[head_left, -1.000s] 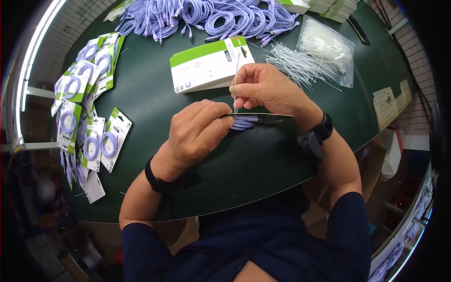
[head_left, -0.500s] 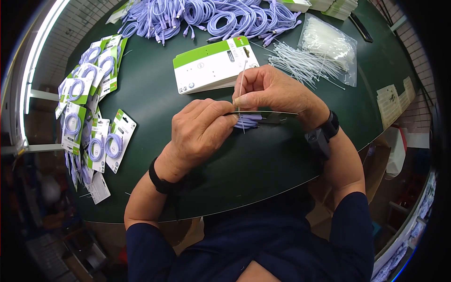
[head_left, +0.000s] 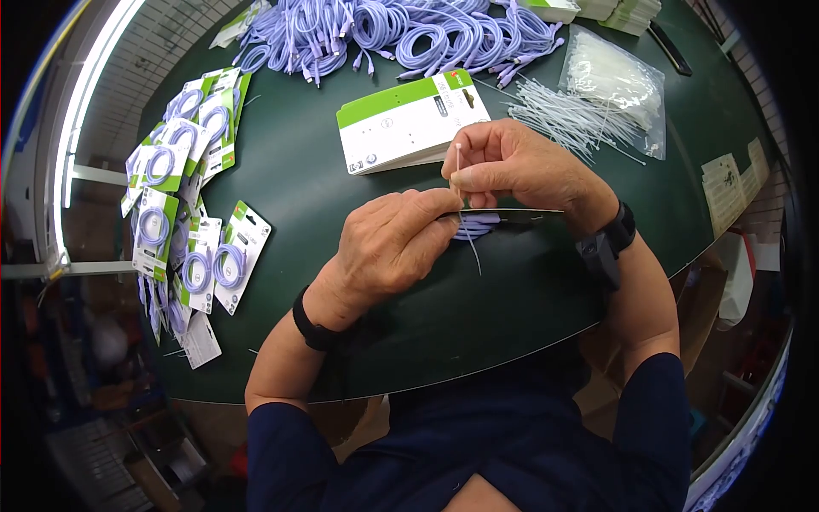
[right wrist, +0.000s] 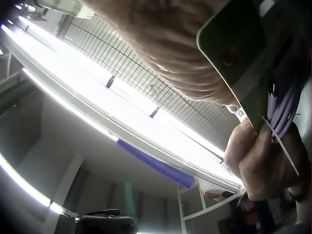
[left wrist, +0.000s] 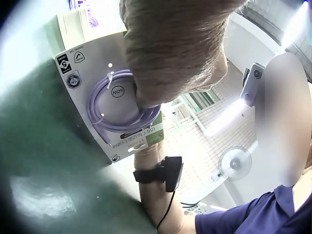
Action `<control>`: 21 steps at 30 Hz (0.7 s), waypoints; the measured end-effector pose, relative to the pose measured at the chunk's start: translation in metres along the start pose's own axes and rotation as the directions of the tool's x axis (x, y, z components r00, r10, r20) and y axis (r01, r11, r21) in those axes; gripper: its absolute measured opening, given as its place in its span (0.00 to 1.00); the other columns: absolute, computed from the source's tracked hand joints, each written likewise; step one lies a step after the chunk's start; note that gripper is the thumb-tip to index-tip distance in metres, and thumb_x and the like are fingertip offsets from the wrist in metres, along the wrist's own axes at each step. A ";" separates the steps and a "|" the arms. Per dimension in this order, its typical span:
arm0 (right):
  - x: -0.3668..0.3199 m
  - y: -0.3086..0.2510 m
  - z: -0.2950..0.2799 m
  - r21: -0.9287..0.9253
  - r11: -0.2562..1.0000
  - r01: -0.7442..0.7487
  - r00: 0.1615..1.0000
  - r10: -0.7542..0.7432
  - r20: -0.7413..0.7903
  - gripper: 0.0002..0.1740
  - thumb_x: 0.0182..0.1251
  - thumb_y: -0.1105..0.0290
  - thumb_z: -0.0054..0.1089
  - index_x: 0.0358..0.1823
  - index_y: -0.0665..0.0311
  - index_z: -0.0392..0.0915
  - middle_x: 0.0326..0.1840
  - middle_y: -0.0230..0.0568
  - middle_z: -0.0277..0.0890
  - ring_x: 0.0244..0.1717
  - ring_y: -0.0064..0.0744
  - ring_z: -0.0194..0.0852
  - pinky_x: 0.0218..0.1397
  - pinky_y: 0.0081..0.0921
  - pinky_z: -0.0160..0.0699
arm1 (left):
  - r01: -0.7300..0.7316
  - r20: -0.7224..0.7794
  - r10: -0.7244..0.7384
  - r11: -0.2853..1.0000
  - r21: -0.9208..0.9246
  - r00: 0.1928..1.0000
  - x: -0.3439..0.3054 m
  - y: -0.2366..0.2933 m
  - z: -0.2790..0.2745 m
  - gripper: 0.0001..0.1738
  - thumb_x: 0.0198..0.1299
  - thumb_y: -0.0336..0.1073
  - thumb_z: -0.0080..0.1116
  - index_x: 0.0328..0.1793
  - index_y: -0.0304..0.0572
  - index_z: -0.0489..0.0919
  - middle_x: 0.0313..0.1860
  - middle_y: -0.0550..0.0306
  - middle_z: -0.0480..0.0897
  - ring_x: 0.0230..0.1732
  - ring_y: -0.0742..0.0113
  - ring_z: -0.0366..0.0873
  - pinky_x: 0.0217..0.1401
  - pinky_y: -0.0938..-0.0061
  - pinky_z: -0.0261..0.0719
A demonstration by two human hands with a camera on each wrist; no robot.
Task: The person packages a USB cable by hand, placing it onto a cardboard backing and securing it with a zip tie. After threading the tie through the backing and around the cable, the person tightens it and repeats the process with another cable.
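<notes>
In the head view a card [head_left: 520, 211] is held edge-up, its printed front with a coiled purple cable [head_left: 475, 225] toward the body. The left hand [head_left: 394, 239] pinches card and coil at the card's left end. Behind the card, the right hand [head_left: 520, 166] pinches a white zip tie [head_left: 459, 158], whose thin tail [head_left: 475, 253] hangs in front of the coil. The left wrist view shows the card front [left wrist: 78, 90] with the purple coil [left wrist: 97, 92] and a small white tie through it. In the right wrist view a tie tail [right wrist: 287, 155] sticks out beside the cable.
Behind the hands lies a stack of green-and-white cards [head_left: 409, 124]. Loose zip ties [head_left: 567, 115] and a clear bag of ties [head_left: 614, 77] are at back right. Purple cables [head_left: 375, 30] are heaped at the back. Cards bearing coils [head_left: 200, 264] lie at the left.
The tie has passed farther through the card, and its tail now extends well below the coil. Its upper part above the right fingers is shorter. Both hands appear farther right in view, along with the whole scene.
</notes>
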State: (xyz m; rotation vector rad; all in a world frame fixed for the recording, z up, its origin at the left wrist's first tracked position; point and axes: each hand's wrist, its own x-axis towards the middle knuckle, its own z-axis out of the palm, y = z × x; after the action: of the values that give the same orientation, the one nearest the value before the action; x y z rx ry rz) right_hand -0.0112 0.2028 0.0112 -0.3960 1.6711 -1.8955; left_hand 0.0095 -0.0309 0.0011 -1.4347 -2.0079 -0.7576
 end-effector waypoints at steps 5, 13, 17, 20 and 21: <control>0.001 -0.002 -0.001 0.053 0.994 -0.092 0.994 0.095 -0.059 0.07 0.71 0.70 0.69 0.40 0.67 0.85 0.32 0.31 0.84 0.31 0.16 0.79 0.34 0.15 0.77 | -0.002 0.018 0.002 1.000 -0.004 1.000 0.002 0.001 -0.004 0.09 0.49 0.22 0.72 0.36 0.35 0.83 0.45 0.53 0.87 0.31 0.63 0.85 0.31 0.72 0.81; 0.007 0.011 -0.012 -0.125 0.989 -0.082 0.990 0.095 0.104 0.08 0.73 0.69 0.69 0.43 0.68 0.86 0.34 0.30 0.84 0.36 0.15 0.78 0.40 0.15 0.77 | 0.012 0.016 -0.012 1.000 -0.002 1.000 0.004 0.000 -0.007 0.12 0.46 0.21 0.75 0.35 0.35 0.82 0.41 0.52 0.87 0.31 0.61 0.86 0.31 0.70 0.82; 0.007 0.006 -0.008 -0.123 0.987 -0.104 0.989 0.116 0.089 0.09 0.73 0.69 0.68 0.46 0.69 0.86 0.37 0.30 0.85 0.37 0.15 0.79 0.42 0.15 0.77 | 0.076 0.013 -0.075 0.997 -0.029 0.997 0.005 0.000 -0.011 0.12 0.46 0.23 0.74 0.35 0.38 0.81 0.40 0.55 0.87 0.32 0.61 0.85 0.33 0.68 0.82; 0.003 -0.007 -0.004 -0.114 0.983 -0.143 0.987 0.150 0.058 0.10 0.74 0.69 0.67 0.48 0.69 0.86 0.40 0.30 0.85 0.38 0.15 0.79 0.43 0.16 0.78 | 0.153 0.001 -0.153 0.986 -0.060 0.988 0.006 0.003 -0.014 0.10 0.47 0.26 0.71 0.34 0.43 0.80 0.40 0.59 0.86 0.32 0.61 0.83 0.34 0.67 0.81; 0.000 -0.013 -0.004 -0.089 0.991 -0.101 0.994 0.097 -0.045 0.09 0.73 0.70 0.68 0.48 0.69 0.85 0.42 0.30 0.85 0.39 0.16 0.80 0.44 0.17 0.79 | 0.221 0.034 -0.219 0.972 -0.079 0.975 0.007 0.003 -0.017 0.10 0.47 0.26 0.71 0.34 0.43 0.80 0.39 0.59 0.86 0.32 0.59 0.83 0.34 0.66 0.81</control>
State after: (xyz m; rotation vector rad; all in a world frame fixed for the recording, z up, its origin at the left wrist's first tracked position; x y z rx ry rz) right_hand -0.0168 0.2066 0.0230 -0.3061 1.7749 -1.7712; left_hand 0.0120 -0.0378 0.0177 -1.2848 -2.2036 -0.9294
